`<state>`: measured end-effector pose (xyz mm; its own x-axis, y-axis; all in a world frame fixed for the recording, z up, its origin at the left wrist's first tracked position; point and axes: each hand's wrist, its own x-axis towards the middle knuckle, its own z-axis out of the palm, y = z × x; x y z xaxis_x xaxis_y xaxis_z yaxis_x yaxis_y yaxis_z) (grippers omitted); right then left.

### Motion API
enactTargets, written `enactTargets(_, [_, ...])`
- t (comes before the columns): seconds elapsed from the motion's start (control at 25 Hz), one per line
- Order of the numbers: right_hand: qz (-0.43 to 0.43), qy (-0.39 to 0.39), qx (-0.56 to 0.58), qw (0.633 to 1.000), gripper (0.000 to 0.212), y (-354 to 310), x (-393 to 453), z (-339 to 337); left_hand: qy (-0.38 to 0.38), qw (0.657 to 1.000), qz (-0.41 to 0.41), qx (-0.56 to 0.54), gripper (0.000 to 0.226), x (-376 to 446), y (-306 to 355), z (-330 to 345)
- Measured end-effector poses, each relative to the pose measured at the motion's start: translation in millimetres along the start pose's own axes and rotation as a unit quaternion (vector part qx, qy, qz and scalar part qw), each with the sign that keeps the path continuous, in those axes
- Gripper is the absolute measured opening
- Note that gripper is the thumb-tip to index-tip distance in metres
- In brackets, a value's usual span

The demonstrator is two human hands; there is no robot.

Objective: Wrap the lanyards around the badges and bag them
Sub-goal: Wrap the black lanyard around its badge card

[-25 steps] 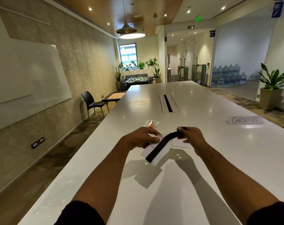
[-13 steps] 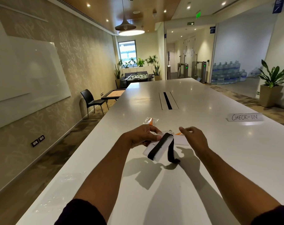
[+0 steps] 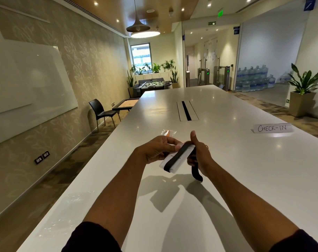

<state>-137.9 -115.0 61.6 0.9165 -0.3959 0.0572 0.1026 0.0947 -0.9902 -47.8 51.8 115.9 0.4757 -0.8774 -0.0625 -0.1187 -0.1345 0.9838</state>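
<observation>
My left hand (image 3: pixel 158 149) holds a white badge (image 3: pixel 183 158) above the white table (image 3: pixel 245 179), gripping its far end. A black lanyard (image 3: pixel 176 157) runs lengthwise across the badge's top face. My right hand (image 3: pixel 200 153) is closed around the lanyard at the badge's right edge, thumb up. The lanyard's loose end (image 3: pixel 197 174) hangs down below that hand, just above the table. A small clear bag with something orange inside (image 3: pixel 168 132) lies on the table beyond my hands.
A folded paper sign reading CHECK-IN (image 3: pixel 272 128) stands at the right. A cable slot (image 3: pixel 186 110) is set in the table's middle. Clear plastic bags (image 3: pixel 67 213) lie near the left edge. A black chair (image 3: pixel 101 111) stands by the left wall.
My right hand let the lanyard drop, then came back to the badge's right side and took hold of the strap again. The loose end now hangs under it.
</observation>
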Motion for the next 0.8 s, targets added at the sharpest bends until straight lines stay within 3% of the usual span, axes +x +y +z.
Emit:
enactTargets(0.12, [-0.036, 0.029, -0.061, 0.997, 0.072, 1.7, 6.9, -2.4, -0.025, 1.000, -0.003, -0.007, 0.042, -2.4, 1.5, 0.9])
enactTargets(0.28, [-0.048, 0.008, -0.068, 0.997, 0.071, 6.2, 8.2, -6.9, -0.028, 1.000, 0.001, -0.006, 0.068, -4.1, 1.1, -0.1])
enactTargets(0.36, [-0.040, -0.013, -0.042, 0.998, 0.067, 9.0, 4.7, -5.9, -0.021, 1.000, 0.013, -0.015, 0.062, -3.7, -0.4, 0.7])
enactTargets(0.44, [-0.038, -0.042, -0.005, 0.998, 0.063, 12.7, 0.1, -4.8, 0.048, 0.997, 0.048, -0.040, 0.044, 0.2, -1.8, 1.9])
enactTargets(0.56, [-0.051, -0.083, -0.003, 0.995, 0.056, 21.0, -3.9, -2.6, 0.210, 0.967, 0.097, -0.107, 0.018, 11.0, -1.3, 3.6])
enactTargets(0.68, [-0.065, -0.094, -0.038, 0.993, 0.028, 31.2, -2.2, -2.0, 0.326, 0.936, 0.089, -0.097, 0.014, 17.7, -0.1, 3.1])
enactTargets(0.8, [-0.069, -0.135, -0.086, 0.985, 0.031, 41.7, -3.8, -3.7, 0.400, 0.910, 0.079, -0.076, 0.015, 21.5, -2.6, -1.8])
